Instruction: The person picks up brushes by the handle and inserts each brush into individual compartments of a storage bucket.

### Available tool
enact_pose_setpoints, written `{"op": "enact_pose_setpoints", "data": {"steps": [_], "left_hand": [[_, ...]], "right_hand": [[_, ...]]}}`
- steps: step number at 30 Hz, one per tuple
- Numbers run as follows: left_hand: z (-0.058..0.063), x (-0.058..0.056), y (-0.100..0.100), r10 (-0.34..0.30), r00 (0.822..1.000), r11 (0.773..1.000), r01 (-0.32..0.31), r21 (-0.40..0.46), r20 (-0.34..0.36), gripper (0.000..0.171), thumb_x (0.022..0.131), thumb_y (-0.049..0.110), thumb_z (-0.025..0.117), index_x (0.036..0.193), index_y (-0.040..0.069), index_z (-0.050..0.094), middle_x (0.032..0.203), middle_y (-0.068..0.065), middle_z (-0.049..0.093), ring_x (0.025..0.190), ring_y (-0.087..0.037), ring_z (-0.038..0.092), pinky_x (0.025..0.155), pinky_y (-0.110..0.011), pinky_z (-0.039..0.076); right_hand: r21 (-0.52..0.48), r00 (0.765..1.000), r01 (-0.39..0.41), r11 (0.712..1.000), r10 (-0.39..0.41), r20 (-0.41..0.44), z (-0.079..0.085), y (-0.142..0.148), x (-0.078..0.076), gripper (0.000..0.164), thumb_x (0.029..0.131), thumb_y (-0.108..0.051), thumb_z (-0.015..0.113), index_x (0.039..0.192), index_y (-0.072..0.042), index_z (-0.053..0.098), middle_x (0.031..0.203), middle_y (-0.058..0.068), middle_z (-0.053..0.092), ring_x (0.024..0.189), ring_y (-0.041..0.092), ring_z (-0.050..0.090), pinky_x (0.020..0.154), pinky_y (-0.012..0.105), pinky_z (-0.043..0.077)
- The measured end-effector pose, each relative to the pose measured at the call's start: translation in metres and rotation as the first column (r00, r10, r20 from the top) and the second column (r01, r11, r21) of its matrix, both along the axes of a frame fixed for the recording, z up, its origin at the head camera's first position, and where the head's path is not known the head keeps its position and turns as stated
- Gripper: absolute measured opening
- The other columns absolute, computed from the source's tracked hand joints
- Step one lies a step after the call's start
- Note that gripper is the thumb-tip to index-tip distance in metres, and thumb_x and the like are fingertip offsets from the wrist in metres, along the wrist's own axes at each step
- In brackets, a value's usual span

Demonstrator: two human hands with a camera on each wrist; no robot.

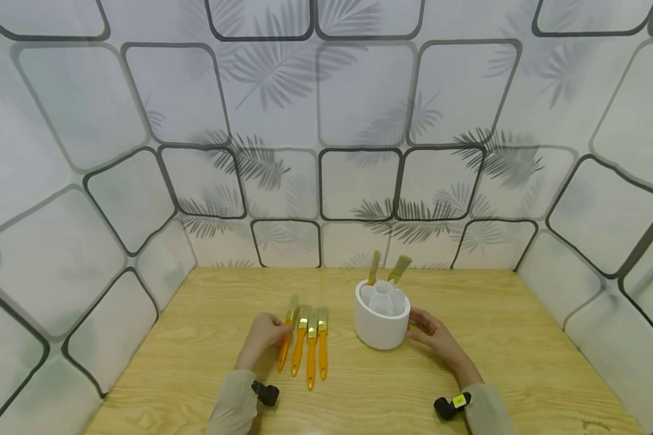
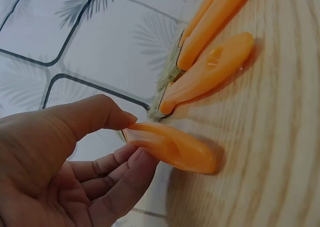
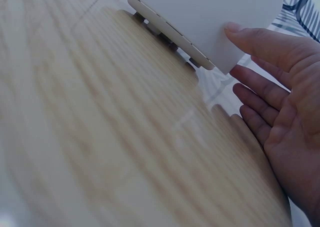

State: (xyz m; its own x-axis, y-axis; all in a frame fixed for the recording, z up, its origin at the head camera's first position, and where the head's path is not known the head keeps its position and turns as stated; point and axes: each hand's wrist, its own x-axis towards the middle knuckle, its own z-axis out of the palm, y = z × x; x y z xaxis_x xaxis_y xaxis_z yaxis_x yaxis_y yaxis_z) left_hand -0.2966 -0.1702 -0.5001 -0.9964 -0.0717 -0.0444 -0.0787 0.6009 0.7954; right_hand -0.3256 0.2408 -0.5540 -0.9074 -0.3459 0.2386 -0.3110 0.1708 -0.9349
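In the head view my left hand (image 1: 265, 336) pinches a paintbrush (image 1: 285, 353) with an orange handle and pale bristles, at the left of a group. The left wrist view shows thumb and fingertips on its handle, whose rounded end stays close to the table. Three more paintbrushes (image 1: 311, 362) lie just to the right, bristles pointing away from me. My right hand (image 1: 434, 333) rests against the right side of a round white holder (image 1: 380, 331), with relaxed fingers and the thumb (image 3: 235, 29) on its wall. Two paintbrushes (image 1: 399, 267) stand bristles up at the holder's back.
The white holder has an inner divider (image 1: 383, 296) with a round middle cup and side compartments. Small dark feet (image 3: 167, 42) show under its base. Everything stands on a light wood table (image 1: 354, 399), with patterned cloth walls (image 1: 359, 181) behind and at both sides.
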Motion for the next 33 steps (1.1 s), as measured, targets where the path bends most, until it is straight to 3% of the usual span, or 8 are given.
{"op": "enact_pose_setpoints", "data": {"steps": [3, 12, 18, 24, 33], "left_hand": [[0.002, 0.000, 0.000, -0.005, 1.000, 1.000, 0.005, -0.010, -0.015, 0.017, 0.080, 0.012, 0.069, 0.069, -0.001, 0.064, 0.059, -0.004, 0.058, 0.050, -0.012, 0.052, 0.048, -0.025, 0.045], [0.003, -0.002, 0.000, -0.015, 1.000, 0.999, 0.016, 0.043, -0.017, 0.014, 0.082, 0.010, 0.066, 0.082, -0.004, 0.063, 0.074, -0.011, 0.063, 0.056, -0.013, 0.059, 0.053, -0.029, 0.054], [0.004, -0.003, 0.002, -0.016, 1.000, 0.997, 0.018, 0.076, -0.022, 0.016, 0.082, 0.010, 0.067, 0.086, -0.004, 0.061, 0.076, -0.012, 0.062, 0.057, -0.015, 0.061, 0.054, -0.030, 0.055], [0.009, -0.002, 0.004, -0.036, 0.999, 0.996, 0.040, 0.086, -0.040, 0.016, 0.083, 0.012, 0.067, 0.086, -0.002, 0.061, 0.076, -0.011, 0.062, 0.059, -0.016, 0.061, 0.056, -0.032, 0.055], [0.009, -0.004, 0.011, -0.039, 0.998, 0.995, 0.044, 0.088, -0.058, 0.016, 0.083, 0.011, 0.068, 0.086, -0.004, 0.061, 0.077, -0.012, 0.061, 0.061, -0.015, 0.061, 0.057, -0.030, 0.056]], "right_hand": [[-0.008, 1.000, -0.003, 1.000, 0.003, -0.004, 0.000, 0.000, 0.000, 0.057, 0.086, -0.010, 0.065, 0.136, -0.002, 0.040, 0.135, 0.015, 0.048, 0.114, -0.004, 0.048, 0.095, 0.014, 0.039], [-0.034, 0.999, -0.021, 0.999, 0.019, -0.051, -0.001, 0.000, -0.001, 0.055, 0.085, -0.004, 0.064, 0.134, 0.004, 0.041, 0.130, 0.010, 0.052, 0.113, -0.002, 0.050, 0.095, 0.015, 0.040], [-0.028, 0.998, -0.014, 1.000, 0.013, -0.059, -0.002, 0.001, -0.001, 0.053, 0.086, -0.004, 0.064, 0.133, 0.005, 0.041, 0.128, 0.013, 0.052, 0.111, -0.003, 0.051, 0.096, 0.014, 0.039], [-0.014, 0.999, -0.011, 1.000, 0.010, -0.048, 0.001, 0.002, 0.000, 0.053, 0.087, -0.006, 0.063, 0.134, 0.003, 0.041, 0.127, 0.008, 0.052, 0.111, -0.003, 0.050, 0.097, 0.018, 0.041], [-0.007, 0.999, -0.011, 1.000, 0.011, -0.043, -0.001, 0.001, -0.001, 0.053, 0.086, -0.008, 0.064, 0.134, 0.000, 0.042, 0.135, 0.020, 0.046, 0.116, -0.007, 0.046, 0.097, 0.009, 0.034]]}}
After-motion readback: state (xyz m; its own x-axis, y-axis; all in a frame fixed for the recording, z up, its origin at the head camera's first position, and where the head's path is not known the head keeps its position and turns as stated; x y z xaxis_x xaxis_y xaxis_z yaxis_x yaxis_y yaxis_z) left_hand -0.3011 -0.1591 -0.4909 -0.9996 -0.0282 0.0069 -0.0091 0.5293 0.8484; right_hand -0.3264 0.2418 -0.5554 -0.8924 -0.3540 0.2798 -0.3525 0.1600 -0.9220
